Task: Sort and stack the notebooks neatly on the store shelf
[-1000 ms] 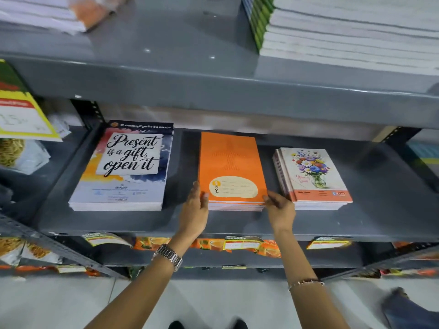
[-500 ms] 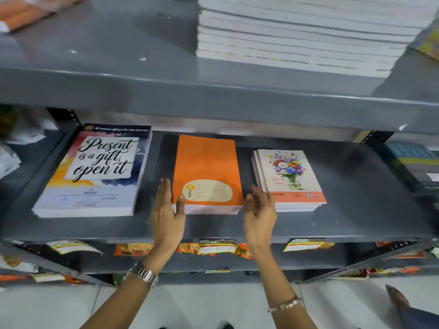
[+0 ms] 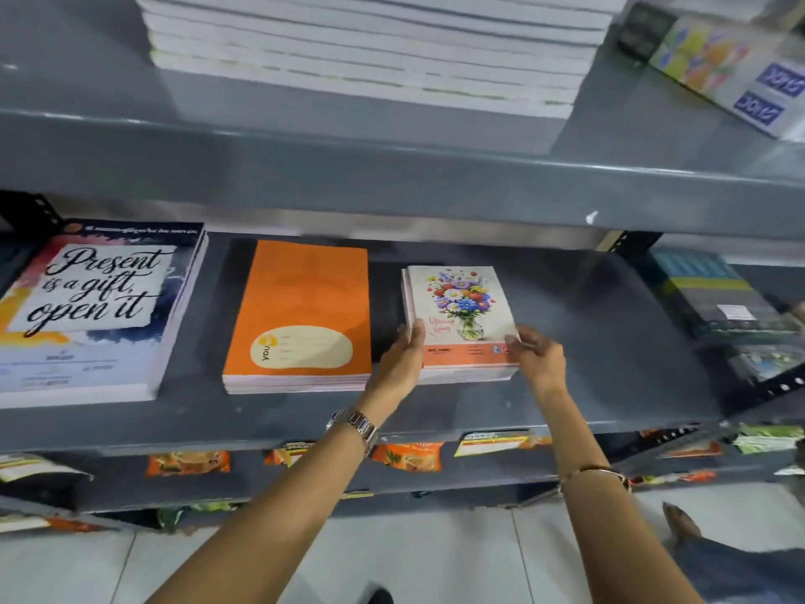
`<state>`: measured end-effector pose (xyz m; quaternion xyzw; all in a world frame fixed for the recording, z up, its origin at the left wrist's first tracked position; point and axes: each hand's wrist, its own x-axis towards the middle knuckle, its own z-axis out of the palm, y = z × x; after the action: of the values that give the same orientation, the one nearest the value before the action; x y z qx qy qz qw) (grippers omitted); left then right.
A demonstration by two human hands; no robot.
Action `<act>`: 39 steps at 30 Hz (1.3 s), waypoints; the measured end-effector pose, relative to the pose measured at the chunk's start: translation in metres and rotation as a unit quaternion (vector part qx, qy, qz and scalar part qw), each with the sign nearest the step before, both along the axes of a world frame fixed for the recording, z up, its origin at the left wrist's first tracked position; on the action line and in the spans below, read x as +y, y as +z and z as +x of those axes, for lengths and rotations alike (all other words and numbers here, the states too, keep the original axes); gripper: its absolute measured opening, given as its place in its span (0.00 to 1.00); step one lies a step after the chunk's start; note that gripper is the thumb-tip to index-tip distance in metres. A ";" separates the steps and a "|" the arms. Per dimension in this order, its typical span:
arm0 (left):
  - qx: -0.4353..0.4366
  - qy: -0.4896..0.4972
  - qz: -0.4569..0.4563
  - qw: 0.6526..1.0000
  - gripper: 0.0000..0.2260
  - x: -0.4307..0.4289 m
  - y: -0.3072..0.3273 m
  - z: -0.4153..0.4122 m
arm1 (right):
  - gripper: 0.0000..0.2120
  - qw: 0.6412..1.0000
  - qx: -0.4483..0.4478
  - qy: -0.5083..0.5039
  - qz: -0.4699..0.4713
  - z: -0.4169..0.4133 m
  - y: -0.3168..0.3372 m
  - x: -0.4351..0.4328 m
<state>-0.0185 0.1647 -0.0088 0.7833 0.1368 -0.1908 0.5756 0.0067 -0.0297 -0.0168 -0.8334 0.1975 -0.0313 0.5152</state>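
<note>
Three stacks of notebooks lie on the grey middle shelf (image 3: 610, 342). At the left is a tall stack with the "Present is a gift, open it" cover (image 3: 96, 298). In the middle lies the orange stack (image 3: 300, 307). To its right is the small floral stack (image 3: 457, 307). My left hand (image 3: 403, 364) presses against the floral stack's left front corner, thumb on the cover. My right hand (image 3: 538, 355) holds its right front corner, fingers over the edge. The stack rests flat on the shelf.
The upper shelf (image 3: 392, 176) overhangs, carrying a large white-edged stack of notebooks (image 3: 366, 50) and a colourful pack (image 3: 732, 67) at the right. Dark books (image 3: 714, 294) sit on the neighbouring shelf to the right. Snack packets (image 3: 405, 455) hang below. A person's foot (image 3: 684, 523) is at the lower right.
Both hands left the orange stack and moved right onto the floral stack, gripping its front corners. The view shifted to the right.
</note>
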 end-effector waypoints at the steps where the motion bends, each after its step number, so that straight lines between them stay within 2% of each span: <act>1: -0.002 -0.005 -0.005 1.000 0.34 -0.001 -0.001 0.000 | 0.13 1.000 -0.006 0.003 0.012 0.001 -0.002 0.000; 4: -0.016 -0.015 -0.012 1.000 0.41 -0.002 -0.009 -0.002 | 0.14 0.999 -0.006 0.013 0.041 0.001 -0.006 -0.002; 10: -0.017 -0.031 -0.024 0.999 0.44 -0.009 -0.011 -0.001 | 0.16 0.998 -0.012 0.016 0.062 0.000 -0.009 -0.003; 16: -0.029 -0.037 0.004 0.999 0.38 -0.013 -0.010 -0.005 | 0.16 0.996 -0.011 0.023 0.081 -0.003 -0.010 -0.003; 21: -0.076 -0.041 0.002 0.996 0.31 -0.018 -0.018 -0.009 | 0.17 0.994 -0.017 0.013 0.109 -0.008 -0.013 -0.003; 26: -0.087 -0.035 0.011 0.996 0.29 -0.018 -0.022 -0.007 | 0.17 0.997 -0.029 0.014 0.070 -0.009 -0.015 -0.001; 32: -0.083 -0.023 0.021 0.996 0.29 -0.020 -0.017 -0.011 | 0.18 0.996 -0.029 0.002 0.086 -0.010 -0.016 -0.002; 36: -0.131 0.008 0.018 0.991 0.28 -0.024 -0.013 -0.029 | 0.19 0.990 -0.066 -0.061 0.109 -0.023 -0.015 0.002; 39: -0.179 0.027 0.016 0.983 0.27 -0.025 -0.006 -0.054 | 0.17 0.981 -0.135 -0.095 0.098 -0.046 -0.011 0.010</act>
<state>-0.0726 0.1393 -0.0150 0.8102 0.0556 -0.0300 0.5827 -0.0389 -0.0194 -0.0281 -0.7446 0.2066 -0.1728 0.6108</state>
